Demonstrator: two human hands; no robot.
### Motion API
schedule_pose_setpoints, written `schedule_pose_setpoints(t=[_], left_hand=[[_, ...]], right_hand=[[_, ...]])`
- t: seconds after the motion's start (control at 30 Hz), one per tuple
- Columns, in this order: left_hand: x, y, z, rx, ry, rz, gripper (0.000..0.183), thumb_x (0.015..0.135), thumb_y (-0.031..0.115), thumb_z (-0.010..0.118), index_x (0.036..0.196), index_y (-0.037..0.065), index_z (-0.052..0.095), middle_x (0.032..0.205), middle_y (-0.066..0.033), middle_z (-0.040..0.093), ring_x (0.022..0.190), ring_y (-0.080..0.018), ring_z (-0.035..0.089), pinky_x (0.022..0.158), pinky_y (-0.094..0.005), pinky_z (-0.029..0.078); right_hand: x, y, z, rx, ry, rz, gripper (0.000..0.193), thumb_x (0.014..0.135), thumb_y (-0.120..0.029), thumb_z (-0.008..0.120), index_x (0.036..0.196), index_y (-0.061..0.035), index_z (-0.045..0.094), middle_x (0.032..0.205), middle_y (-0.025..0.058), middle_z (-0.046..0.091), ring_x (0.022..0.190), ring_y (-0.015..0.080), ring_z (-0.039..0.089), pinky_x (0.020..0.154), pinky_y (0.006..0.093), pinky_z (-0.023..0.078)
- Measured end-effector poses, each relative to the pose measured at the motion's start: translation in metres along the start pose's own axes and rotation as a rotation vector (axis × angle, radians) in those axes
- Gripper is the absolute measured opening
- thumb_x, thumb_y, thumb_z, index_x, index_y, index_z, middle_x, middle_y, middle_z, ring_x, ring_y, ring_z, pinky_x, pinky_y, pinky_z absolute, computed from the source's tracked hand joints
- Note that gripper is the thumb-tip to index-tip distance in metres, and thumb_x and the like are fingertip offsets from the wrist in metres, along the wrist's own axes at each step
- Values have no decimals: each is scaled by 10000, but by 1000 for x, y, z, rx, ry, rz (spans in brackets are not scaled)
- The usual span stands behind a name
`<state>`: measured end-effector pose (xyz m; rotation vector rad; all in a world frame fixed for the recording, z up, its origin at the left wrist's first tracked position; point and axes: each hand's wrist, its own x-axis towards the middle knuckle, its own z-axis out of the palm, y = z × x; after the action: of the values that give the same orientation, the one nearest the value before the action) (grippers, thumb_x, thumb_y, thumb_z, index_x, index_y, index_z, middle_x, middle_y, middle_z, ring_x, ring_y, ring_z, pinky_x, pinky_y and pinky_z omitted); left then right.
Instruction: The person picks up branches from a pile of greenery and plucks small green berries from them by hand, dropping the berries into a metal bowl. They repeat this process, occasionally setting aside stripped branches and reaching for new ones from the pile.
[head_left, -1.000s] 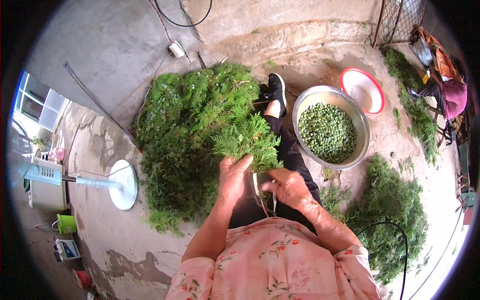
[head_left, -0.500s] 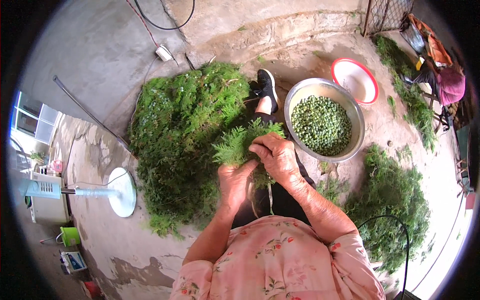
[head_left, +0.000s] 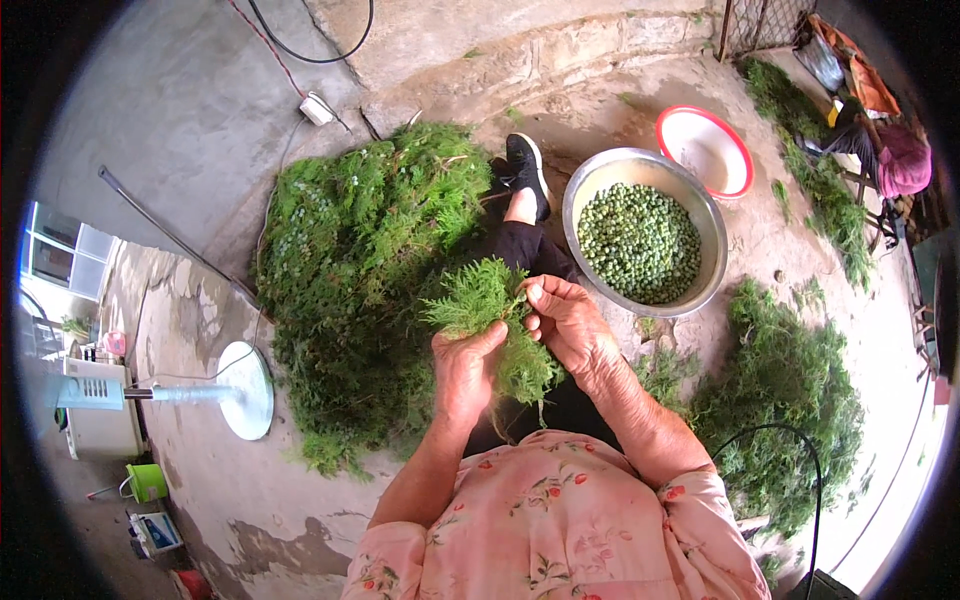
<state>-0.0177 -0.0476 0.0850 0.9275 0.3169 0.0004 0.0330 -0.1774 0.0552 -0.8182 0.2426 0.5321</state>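
Observation:
My left hand is closed around a leafy green evergreen branch, which fans out above the thumb and hangs down between my two hands. At the branch's right side, my right hand has its thumb and forefinger pressed together in a pinch. Whatever lies between those fingertips is too small to make out. A wide metal basin stands on the ground right of my hands, partly filled with small round green cones or berries. To the left lies a big heap of cut evergreen branches, bluish berries showing on some.
Behind the metal basin sits a white basin with a red rim. More greenery lies at the right. A fan with a round base and a metal pole are on the left. Another person sits at the far right.
My right hand has opened its pinch slightly lower and shifted right, off the top of the branch. More of the branch now shows, drooping between my hands. The whole view has shifted a little.

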Motion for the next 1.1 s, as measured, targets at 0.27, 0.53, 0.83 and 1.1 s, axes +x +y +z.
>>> schedule_pose_setpoints(t=[0.27,0.53,0.83,1.1], left_hand=[[0,-4,-14,-31,194,29,218,746,-8,630,961,-12,599,894,-82,621,775,-182,595,692,-312,485],[3,-3,-16,18,190,0,229,727,-43,638,952,-14,602,872,-76,625,728,-162,602,632,-301,494],[-3,-1,-11,170,114,21,132,750,1,635,881,2,642,824,-47,639,687,-103,582,605,-245,461],[-4,-7,-19,439,6,147,157,748,51,642,899,6,649,840,-39,650,707,-89,583,636,-236,459]], right_hand=[[-3,-36,-14,127,-94,-201,145,873,-129,549,951,-6,560,844,61,573,697,165,576,556,266,467],[-13,-23,7,-752,-162,-507,119,822,5,574,916,-28,639,756,-12,515,627,67,475,575,192,409],[-12,-15,8,-1155,-192,-727,245,741,-13,650,984,-48,647,735,80,505,692,207,519,625,294,424],[-7,-13,2,-1123,-261,-717,242,723,-6,664,963,-15,634,771,100,560,725,235,554,648,306,447]])
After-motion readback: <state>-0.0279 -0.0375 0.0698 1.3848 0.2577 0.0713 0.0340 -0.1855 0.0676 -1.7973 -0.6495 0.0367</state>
